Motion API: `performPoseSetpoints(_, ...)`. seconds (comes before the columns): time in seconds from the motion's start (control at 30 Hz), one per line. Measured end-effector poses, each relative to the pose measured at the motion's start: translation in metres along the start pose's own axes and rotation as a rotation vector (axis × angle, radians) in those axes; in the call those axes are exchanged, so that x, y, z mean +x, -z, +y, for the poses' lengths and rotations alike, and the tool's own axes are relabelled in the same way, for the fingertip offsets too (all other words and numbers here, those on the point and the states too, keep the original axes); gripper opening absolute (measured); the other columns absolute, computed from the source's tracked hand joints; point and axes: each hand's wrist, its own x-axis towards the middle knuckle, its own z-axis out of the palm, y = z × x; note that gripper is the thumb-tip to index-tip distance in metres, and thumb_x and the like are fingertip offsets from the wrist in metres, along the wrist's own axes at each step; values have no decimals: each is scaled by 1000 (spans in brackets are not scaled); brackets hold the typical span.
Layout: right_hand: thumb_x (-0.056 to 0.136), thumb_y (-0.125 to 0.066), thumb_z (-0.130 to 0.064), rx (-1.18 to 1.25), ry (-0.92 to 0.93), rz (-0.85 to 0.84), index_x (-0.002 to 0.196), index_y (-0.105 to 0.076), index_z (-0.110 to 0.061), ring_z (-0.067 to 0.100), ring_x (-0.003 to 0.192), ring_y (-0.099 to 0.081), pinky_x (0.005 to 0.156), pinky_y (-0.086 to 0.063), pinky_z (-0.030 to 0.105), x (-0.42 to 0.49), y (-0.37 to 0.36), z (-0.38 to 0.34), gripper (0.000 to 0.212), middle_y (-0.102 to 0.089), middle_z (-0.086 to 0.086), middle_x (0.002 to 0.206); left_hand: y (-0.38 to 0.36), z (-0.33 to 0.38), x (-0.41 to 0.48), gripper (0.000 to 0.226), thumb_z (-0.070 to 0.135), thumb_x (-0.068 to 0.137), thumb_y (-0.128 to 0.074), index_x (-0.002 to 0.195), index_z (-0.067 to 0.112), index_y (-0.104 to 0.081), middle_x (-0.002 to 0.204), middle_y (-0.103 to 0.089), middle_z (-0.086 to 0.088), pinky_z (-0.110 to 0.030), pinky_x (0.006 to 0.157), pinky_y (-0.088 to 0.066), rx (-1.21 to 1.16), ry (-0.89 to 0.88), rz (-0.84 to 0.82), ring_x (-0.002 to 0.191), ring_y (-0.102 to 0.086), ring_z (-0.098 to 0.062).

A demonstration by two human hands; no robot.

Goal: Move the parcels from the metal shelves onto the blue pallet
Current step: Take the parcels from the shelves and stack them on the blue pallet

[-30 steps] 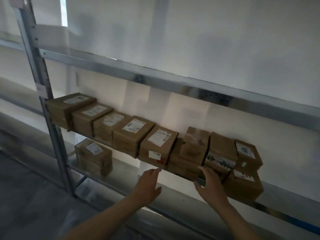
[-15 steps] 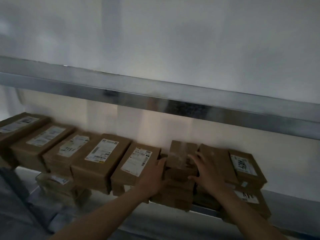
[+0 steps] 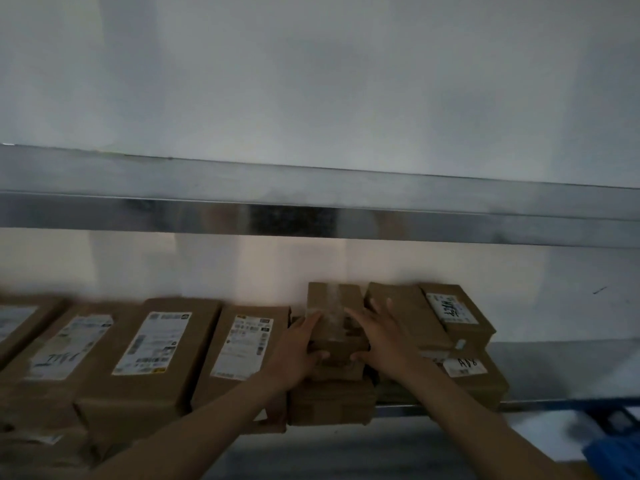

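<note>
Both in: left hand [image 3: 297, 348] and right hand [image 3: 381, 336] grip the small taped parcel [image 3: 332, 299] from either side (thumbs hooked on its front edge).

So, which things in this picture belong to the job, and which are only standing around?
Job: small taped parcel, held between left hand and right hand; the other labelled parcels; metal shelf under them; a blurred blue thing, perhaps the pallet.
Not the job: upper shelf beam; white wall.
</note>
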Motion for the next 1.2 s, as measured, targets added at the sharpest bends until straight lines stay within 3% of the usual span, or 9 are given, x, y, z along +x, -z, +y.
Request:
performPoseSetpoints(0.1,74,-72,-34,204,-66,32,142,-22,-32,27,142,-16,117,-6,42,3,1,-14,85,-36,5,146,13,-8,-4,72,22,84,-65,144,18,-24,139,-43,-9,-11,90,-32,2,-35,17,120,-48,-21)
performPoseSetpoints(0.23,70,-76,-16,536,-95,146,136,-35,-28,19,126,-41,107,-36,33,5,5,-38,78,-43,0,133,34,-18,-11,73,26,86,-63,145,19,-20,135,-49,-9,-19,92,-38,-8,-69,44,117,-51,-21)
performPoseSetpoints(0.37,71,-75,-14,576,-147,181,136,-36,-25,19,135,-29,114,-28,38,6,10,-59,77,-29,2,144,50,-22,-18,73,26,85,-64,144,20,-21,137,-47,-9,-5,85,-31,-69,-100,65,116,-50,-18)
performPoseSetpoints(0.43,70,-76,-18,566,-178,196,136,-35,-26,18,135,-27,113,-24,30,4,12,-66,78,-25,1,146,55,-20,-21,73,26,85,-65,144,21,-22,139,-45,-7,-4,88,-29,-85,-134,78,118,-47,-16)
performPoseSetpoints(0.7,68,-78,-21,557,-401,308,135,-36,-24,21,129,-37,109,-33,33,-44,25,-77,79,-36,5,143,69,14,-30,74,20,85,-64,145,29,-21,150,-31,-3,-28,109,-37,-66,-334,-47,129,-41,-19)
performPoseSetpoints(0.83,69,-78,-18,537,-499,429,133,-39,-19,21,127,-41,110,-34,34,-77,35,-82,75,-41,7,140,61,38,-37,76,22,87,-62,145,36,-16,153,-23,4,-14,100,-28,-19,-424,-92,131,-37,-14)
performPoseSetpoints(0.97,72,-76,-14,559,-539,546,132,-38,-16,24,129,-39,111,-31,33,-107,53,-82,72,-40,10,139,55,74,-45,73,24,91,-56,146,33,-8,157,-9,2,-28,109,-34,48,-515,-110,133,-37,-18)
performPoseSetpoints(1.03,71,-76,-11,601,-518,607,129,-40,-18,25,125,-43,108,-38,43,-119,65,-80,69,-44,11,136,52,92,-50,72,25,93,-52,146,33,-3,158,0,0,-30,106,-37,101,-531,-97,130,-39,-20)
performPoseSetpoints(1.2,72,-75,-11,672,-570,693,130,-40,-22,20,124,-45,105,-42,43,-156,80,-55,68,-46,5,135,33,143,-53,71,27,93,-50,145,33,-1,157,5,1,-32,95,-45,169,-575,-66,123,-43,-20)
